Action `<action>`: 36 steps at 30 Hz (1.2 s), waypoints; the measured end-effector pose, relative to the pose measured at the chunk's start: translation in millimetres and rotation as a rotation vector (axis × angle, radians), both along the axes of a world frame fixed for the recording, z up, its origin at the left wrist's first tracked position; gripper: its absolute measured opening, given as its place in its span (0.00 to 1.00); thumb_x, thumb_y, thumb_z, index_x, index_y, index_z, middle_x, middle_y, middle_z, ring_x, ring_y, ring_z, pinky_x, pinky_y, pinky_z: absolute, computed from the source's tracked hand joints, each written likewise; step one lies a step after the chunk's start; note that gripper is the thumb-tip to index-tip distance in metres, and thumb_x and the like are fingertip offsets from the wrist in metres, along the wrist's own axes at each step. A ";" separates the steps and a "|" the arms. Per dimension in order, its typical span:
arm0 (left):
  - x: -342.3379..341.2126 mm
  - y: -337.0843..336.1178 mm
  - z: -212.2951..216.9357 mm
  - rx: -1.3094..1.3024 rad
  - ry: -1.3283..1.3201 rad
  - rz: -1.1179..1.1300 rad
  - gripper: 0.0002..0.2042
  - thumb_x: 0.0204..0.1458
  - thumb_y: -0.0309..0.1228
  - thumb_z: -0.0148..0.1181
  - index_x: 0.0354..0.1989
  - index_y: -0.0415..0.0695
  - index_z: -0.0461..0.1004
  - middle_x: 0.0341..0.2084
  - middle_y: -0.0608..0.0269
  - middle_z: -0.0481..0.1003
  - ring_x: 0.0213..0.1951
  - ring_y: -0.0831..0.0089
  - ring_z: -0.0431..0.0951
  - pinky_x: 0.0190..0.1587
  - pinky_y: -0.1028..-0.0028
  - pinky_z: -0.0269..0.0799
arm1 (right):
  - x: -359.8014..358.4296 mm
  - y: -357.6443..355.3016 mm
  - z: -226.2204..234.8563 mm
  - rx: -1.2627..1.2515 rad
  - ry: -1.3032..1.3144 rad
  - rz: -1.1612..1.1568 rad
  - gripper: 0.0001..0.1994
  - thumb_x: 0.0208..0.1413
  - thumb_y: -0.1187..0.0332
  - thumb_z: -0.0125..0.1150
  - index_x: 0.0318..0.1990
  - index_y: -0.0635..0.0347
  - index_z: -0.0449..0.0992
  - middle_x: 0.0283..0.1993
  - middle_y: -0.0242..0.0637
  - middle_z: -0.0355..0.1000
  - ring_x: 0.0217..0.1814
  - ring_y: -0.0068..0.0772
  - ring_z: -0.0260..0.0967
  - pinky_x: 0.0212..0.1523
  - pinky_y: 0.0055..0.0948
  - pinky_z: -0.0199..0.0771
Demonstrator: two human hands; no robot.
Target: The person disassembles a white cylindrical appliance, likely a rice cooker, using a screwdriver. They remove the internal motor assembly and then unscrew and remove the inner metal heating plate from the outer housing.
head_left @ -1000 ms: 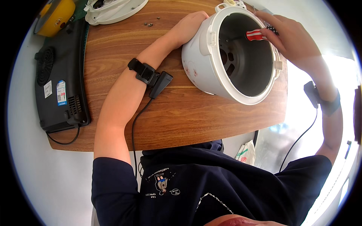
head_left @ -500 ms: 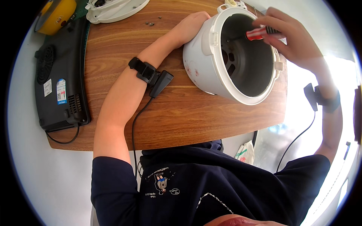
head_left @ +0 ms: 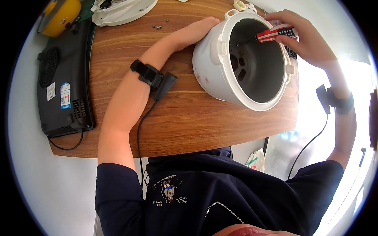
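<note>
A white rice cooker body [head_left: 212, 74] with a grey hollow inside [head_left: 269, 74] stands at the right of the table, its mouth turned toward me. My left hand [head_left: 199, 30] grips its outer left side; some of the fingers are hidden behind the shell. Over the rim on the right, my right hand [head_left: 301, 33] is closed round a screwdriver [head_left: 271, 34] whose handle is red, white and black with stars. The shaft points into the cooker toward its bottom, where slots and holes show. Its tip is hard to make out against the dark wall.
A black induction cooker [head_left: 65, 78] stands at the left edge with its cord. Behind it are a yellow pot [head_left: 61, 17] and a white lid-like part [head_left: 126, 13]. Several small screws [head_left: 157, 27] lie on the wooden table [head_left: 189, 126]. A white ring part [head_left: 239, 5] sits at the back.
The cooker body has shifted slightly right and nearer. My right hand's fingers have moved on the screwdriver handle, which now shows more of its pattern. My left hand has slid slightly.
</note>
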State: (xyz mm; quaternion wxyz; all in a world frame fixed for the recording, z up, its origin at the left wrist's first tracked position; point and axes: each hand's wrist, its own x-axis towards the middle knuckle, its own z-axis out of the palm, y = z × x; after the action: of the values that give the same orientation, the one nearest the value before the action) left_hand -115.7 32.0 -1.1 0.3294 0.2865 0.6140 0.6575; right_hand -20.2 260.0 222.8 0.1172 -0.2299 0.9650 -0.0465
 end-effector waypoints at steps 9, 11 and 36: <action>-2.0 -8.0 2.2 -0.004 -0.101 -0.111 0.35 0.69 0.62 0.33 0.71 0.49 0.63 0.61 0.60 0.72 0.60 0.70 0.71 0.64 0.64 0.67 | 7.0 -16.0 -3.5 0.098 -0.009 -0.350 0.19 0.62 0.70 0.64 0.61 0.57 0.73 0.49 0.42 0.74 0.52 0.40 0.75 0.55 0.36 0.77; 1.9 -11.3 11.2 -0.043 -0.037 -0.132 0.35 0.69 0.63 0.33 0.71 0.49 0.63 0.61 0.59 0.71 0.60 0.69 0.71 0.63 0.64 0.68 | 7.9 -0.7 -0.5 0.021 -0.021 -0.040 0.20 0.63 0.67 0.63 0.61 0.57 0.72 0.48 0.42 0.73 0.52 0.42 0.75 0.54 0.36 0.77; 1.6 -13.7 12.2 -0.038 0.026 -0.103 0.35 0.68 0.63 0.35 0.67 0.46 0.67 0.57 0.58 0.74 0.57 0.70 0.73 0.59 0.67 0.69 | 15.2 -12.0 -2.0 0.044 0.038 0.110 0.29 0.57 0.74 0.67 0.67 0.51 0.69 0.52 0.38 0.70 0.52 0.40 0.76 0.53 0.36 0.79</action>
State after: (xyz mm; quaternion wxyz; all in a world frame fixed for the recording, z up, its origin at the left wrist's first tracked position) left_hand -114.1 18.3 11.1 0.3603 0.3198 0.6150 0.6243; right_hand -5.1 248.0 220.8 0.1065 -0.2809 0.9537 -0.0143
